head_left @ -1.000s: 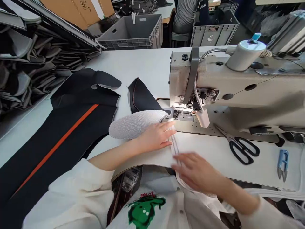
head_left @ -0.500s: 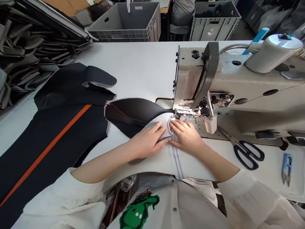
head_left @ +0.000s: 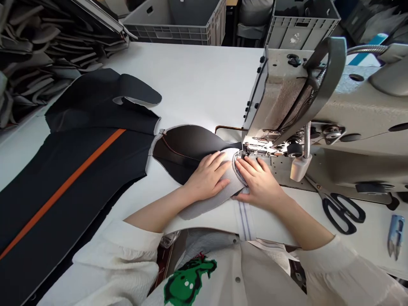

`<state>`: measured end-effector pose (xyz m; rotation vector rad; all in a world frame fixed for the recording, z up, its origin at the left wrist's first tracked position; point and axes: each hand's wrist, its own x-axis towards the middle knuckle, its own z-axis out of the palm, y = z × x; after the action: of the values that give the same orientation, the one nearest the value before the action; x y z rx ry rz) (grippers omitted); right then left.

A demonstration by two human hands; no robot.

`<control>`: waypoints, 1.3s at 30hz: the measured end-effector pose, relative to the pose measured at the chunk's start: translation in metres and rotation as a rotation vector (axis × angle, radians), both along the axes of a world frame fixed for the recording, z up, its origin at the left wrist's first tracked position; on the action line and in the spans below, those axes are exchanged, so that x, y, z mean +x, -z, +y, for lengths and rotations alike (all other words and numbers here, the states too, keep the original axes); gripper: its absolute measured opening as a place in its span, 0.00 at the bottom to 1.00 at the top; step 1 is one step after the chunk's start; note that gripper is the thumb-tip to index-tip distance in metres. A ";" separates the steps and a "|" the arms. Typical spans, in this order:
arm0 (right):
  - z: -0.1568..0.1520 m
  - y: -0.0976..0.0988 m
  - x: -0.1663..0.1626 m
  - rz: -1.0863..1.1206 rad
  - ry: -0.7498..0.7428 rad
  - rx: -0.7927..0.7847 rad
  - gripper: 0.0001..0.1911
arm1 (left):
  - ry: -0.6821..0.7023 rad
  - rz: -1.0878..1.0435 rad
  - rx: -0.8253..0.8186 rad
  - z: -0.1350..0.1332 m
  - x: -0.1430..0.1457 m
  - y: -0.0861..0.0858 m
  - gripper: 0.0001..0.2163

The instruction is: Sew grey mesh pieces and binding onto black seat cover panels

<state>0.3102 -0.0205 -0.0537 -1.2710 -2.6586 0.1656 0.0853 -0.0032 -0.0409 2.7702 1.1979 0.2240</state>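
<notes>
A dark fabric piece with a pale grey underside lies at the needle area of a sewing machine. My left hand lies flat on the folded-over grey side, fingers stretched out. Just in front of the presser foot, my right hand presses on the curved fabric edge with its fingers apart. A white strip with blue lines hangs from under the fabric over the table's front edge. To the left the fabric meets a large dark panel with an orange stripe.
Scissors and blue thread snips lie on the table at right. Stacked fabric pieces fill the left side. Grey crates stand behind the table, with part of a seated person between them.
The view has shifted and tilted. More of the grey underside and its curved edge now shows between my hands, covering more of the striped strip. Both hands remain on the fabric.
</notes>
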 end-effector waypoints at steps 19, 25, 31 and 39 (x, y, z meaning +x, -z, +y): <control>0.006 -0.002 0.005 0.020 -0.037 0.018 0.45 | -0.003 0.055 0.078 0.008 0.013 -0.007 0.20; 0.001 -0.006 0.003 -0.012 -0.033 0.038 0.44 | 0.001 0.074 0.108 0.008 0.014 -0.006 0.19; -0.002 -0.008 -0.001 0.013 0.006 0.010 0.40 | 0.000 0.051 0.129 0.006 0.015 -0.006 0.18; 0.008 0.000 0.000 -0.010 -0.034 0.103 0.28 | -0.008 0.015 0.166 0.029 0.019 -0.002 0.17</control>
<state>0.3103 -0.0127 -0.0534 -1.1991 -2.6605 0.0257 0.1045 0.0255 -0.0393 2.9131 1.2481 0.3176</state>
